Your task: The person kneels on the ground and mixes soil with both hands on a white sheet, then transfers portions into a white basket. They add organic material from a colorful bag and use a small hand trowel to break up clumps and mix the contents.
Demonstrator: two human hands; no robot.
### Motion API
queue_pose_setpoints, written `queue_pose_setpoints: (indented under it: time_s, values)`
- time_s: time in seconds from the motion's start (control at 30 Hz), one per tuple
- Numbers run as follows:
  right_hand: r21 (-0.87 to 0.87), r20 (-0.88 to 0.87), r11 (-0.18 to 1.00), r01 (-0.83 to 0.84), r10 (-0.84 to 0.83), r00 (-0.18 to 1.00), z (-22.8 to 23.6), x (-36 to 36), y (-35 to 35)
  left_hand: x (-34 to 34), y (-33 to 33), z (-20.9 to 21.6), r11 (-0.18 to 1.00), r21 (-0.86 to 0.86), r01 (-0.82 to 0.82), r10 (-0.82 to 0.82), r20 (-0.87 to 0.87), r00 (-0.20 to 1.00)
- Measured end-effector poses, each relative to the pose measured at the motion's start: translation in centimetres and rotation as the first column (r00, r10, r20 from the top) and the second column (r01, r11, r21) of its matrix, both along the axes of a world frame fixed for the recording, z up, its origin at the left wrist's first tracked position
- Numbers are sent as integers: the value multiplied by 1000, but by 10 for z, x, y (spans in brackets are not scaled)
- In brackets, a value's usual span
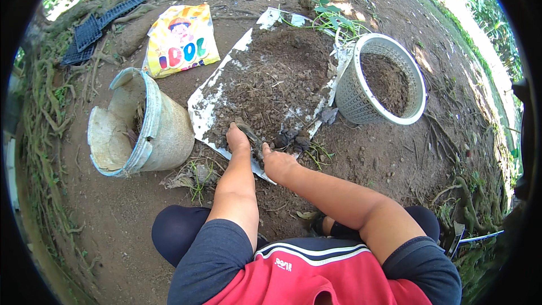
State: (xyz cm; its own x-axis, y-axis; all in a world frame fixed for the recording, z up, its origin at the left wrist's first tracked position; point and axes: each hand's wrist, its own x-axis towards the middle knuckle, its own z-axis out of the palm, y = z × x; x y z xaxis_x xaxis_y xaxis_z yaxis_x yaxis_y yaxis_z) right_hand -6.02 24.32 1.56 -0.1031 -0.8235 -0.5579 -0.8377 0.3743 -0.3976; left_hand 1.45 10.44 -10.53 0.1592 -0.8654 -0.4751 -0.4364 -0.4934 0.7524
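A worn white sack (205,108) lies spread on the ground, bearing a broad heap of dark crumbly soil (276,73). At its near edge, my left hand (238,138) is closed at the side of a dark, curved, thin piece (250,134), whose kind I cannot make out. My right hand (278,162) is just to the right and nearer me, its thumb up and the other fingers curled mostly out of sight. Both hands are low against the soil. Dark clods or crumpled dark scraps (292,140) lie beside the right hand.
A broken pale bucket (169,135) lies tilted at left. At right, a grey lattice basket (355,96) holds soil. A yellow printed bag (183,39) is behind the bucket, with black seedling trays (87,33) beyond. Green vine cuttings (336,21) lie at the sack's far right. Roots (56,118) line the left.
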Motion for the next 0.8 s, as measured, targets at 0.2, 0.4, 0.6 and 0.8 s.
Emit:
queue_pose_setpoints:
  time_s: [0.2, 0.4, 0.6, 0.8]
  values:
    - [96, 275, 975, 200, -219, 936, -22, -13, -29, -4, 2, -13, 985, -101, 138, -120, 166, 979]
    - [47, 79, 998, 50, -54, 995, -19, -15, -33, 0, 0, -14, 910, -123, 396, -295, 480, 826]
    - [46, 42, 997, -61, 59, 997, 13, -17, -2, 2, -2, -7, 966, -103, 238, -203, 267, 942]
    - [39, -24, 997, -72, 73, 997, 16, -9, -6, 1, -1, 3, 999, 39, -36, 36, -9, 999]
